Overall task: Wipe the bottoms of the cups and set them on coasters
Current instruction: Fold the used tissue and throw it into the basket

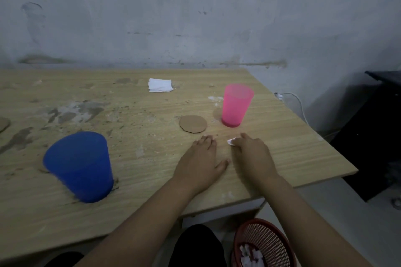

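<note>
— Fingers of right hand curled narrow, pinching small white tissue scrap, knuckles low over counter.

— And left hand?

— Laid flat, palm down, fingers loosely spread, holding nothing. Just beside right hand, thumb nearly touching it.

— Nearest things?

— Round brown coaster just beyond left fingertips, bare. Pink cup upright just right of it, standing on counter, apart from coaster, ahead of right hand.

— Farther out?

— Blue cup upright well to left, near front edge; something brown peeking from under its base, cannot tell what. Edge of second coaster at far left, cut off by frame. Folded white tissue near back, by grey wall. Stained, dusty wood surface throughout.

— Below?

— Red mesh basket on floor by right forearm, crumpled white paper inside.
</note>
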`<state>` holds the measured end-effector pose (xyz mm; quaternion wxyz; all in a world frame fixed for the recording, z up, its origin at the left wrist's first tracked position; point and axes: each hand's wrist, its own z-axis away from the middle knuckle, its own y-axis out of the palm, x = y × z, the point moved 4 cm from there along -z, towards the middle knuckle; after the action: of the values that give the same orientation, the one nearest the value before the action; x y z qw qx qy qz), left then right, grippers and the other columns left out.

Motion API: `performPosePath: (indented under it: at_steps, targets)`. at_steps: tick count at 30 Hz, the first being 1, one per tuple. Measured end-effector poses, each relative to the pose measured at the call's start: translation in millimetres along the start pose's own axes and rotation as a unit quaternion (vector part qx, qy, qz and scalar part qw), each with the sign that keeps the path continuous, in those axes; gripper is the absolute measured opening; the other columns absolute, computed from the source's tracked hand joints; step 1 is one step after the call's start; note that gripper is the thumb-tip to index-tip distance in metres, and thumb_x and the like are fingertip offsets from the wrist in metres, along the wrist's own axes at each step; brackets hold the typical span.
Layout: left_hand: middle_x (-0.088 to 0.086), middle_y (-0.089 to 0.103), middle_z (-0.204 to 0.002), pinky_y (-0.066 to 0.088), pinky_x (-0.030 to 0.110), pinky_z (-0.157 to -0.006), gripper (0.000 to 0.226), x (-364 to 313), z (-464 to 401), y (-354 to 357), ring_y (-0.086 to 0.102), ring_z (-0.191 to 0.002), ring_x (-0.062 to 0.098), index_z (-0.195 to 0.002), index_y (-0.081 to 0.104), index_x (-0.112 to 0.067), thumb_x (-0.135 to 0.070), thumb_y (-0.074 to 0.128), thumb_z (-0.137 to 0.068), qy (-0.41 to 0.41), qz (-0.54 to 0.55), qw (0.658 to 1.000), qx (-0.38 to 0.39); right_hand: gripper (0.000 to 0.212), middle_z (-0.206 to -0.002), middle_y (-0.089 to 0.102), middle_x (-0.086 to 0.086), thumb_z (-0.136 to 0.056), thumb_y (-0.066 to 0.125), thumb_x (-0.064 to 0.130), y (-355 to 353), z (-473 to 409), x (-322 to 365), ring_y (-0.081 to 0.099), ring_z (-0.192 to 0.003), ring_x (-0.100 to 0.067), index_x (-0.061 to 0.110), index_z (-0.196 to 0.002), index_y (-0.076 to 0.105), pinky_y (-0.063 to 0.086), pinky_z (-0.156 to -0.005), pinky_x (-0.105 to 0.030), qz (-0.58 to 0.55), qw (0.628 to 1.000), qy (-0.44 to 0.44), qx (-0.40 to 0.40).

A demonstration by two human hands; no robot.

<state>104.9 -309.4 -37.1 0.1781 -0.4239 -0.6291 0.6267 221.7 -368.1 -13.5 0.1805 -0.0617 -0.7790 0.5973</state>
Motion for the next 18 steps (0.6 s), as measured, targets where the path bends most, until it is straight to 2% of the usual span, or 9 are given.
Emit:
performPosePath:
  at_steps: [2, 5, 7, 10, 14, 18]
  targets:
    - [0.01, 0.015, -0.159, 0.003, 0.028, -0.118, 0.071, 0, 0, 2, 0.01, -0.147, 0.018, -0.149, 0.018, -0.007, -0.051, 0.031, -0.096, 0.002, -0.014, 1.0, 0.003, 0.035, -0.127, 0.059, -0.003, -0.091, 0.047, 0.018, 1, 7, 6, 0.053, -0.107, -0.028, 0.022, -0.123, 0.058, 0.041, -0.09, -0.034, 0.009, 0.998, -0.047, 0.028]
    - [0.01, 0.012, -0.16, 0.001, 0.028, -0.118, 0.071, 0, 0, 3, 0.008, -0.148, 0.018, -0.15, 0.015, -0.006, -0.051, 0.031, -0.096, 0.008, -0.012, 1.0, 0.007, 0.04, -0.147, 0.04, 0.0, -0.098, 0.035, 0.016, -4, 20, 2, 0.038, -0.132, -0.025, 0.023, -0.136, 0.045, 0.026, -0.107, -0.029, 0.059, 0.992, -0.057, 0.092]
    - [0.01, 0.011, -0.16, 0.0, 0.028, -0.118, 0.072, 0, 0, 4, 0.006, -0.148, 0.017, -0.15, 0.014, -0.006, -0.051, 0.031, -0.096, 0.008, -0.01, 1.0, 0.01, 0.042, -0.149, 0.037, 0.0, -0.099, 0.031, 0.013, -10, 23, -4, 0.034, -0.135, -0.021, 0.023, -0.139, 0.039, 0.02, -0.109, -0.026, 0.091, 0.991, -0.052, 0.083]
    - [0.009, 0.011, -0.16, 0.0, 0.028, -0.118, 0.073, 0, 2, 4, 0.007, -0.148, 0.016, -0.15, 0.015, -0.007, -0.054, 0.03, -0.095, 0.001, -0.001, 1.0, 0.005, 0.043, -0.139, 0.047, -0.001, -0.097, 0.031, 0.011, -10, 10, -4, 0.043, -0.123, -0.02, 0.023, -0.137, 0.041, 0.029, -0.099, -0.026, 0.094, 0.994, -0.029, 0.056]
    - [0.009, 0.013, -0.16, 0.001, 0.027, -0.118, 0.076, 2, 3, 1, 0.009, -0.148, 0.016, -0.15, 0.016, -0.007, -0.056, 0.031, -0.093, -0.016, -0.001, 1.0, -0.012, 0.043, -0.128, 0.056, -0.006, -0.087, 0.051, 0.015, 5, -10, 9, 0.055, -0.11, -0.027, 0.019, -0.129, 0.051, 0.04, -0.088, -0.032, 0.052, 0.995, -0.038, 0.081]
    - [0.009, -0.001, -0.161, -0.008, 0.027, -0.116, 0.079, 3, 9, 5, -0.004, -0.148, 0.016, -0.151, 0.003, -0.007, -0.058, 0.025, -0.094, 0.002, -0.021, 1.0, 0.023, 0.033, -0.128, 0.062, -0.005, -0.09, 0.052, 0.013, -4, 7, 0, 0.06, -0.111, -0.027, 0.02, -0.12, 0.063, 0.047, -0.094, -0.036, -0.033, 0.995, -0.073, 0.056]
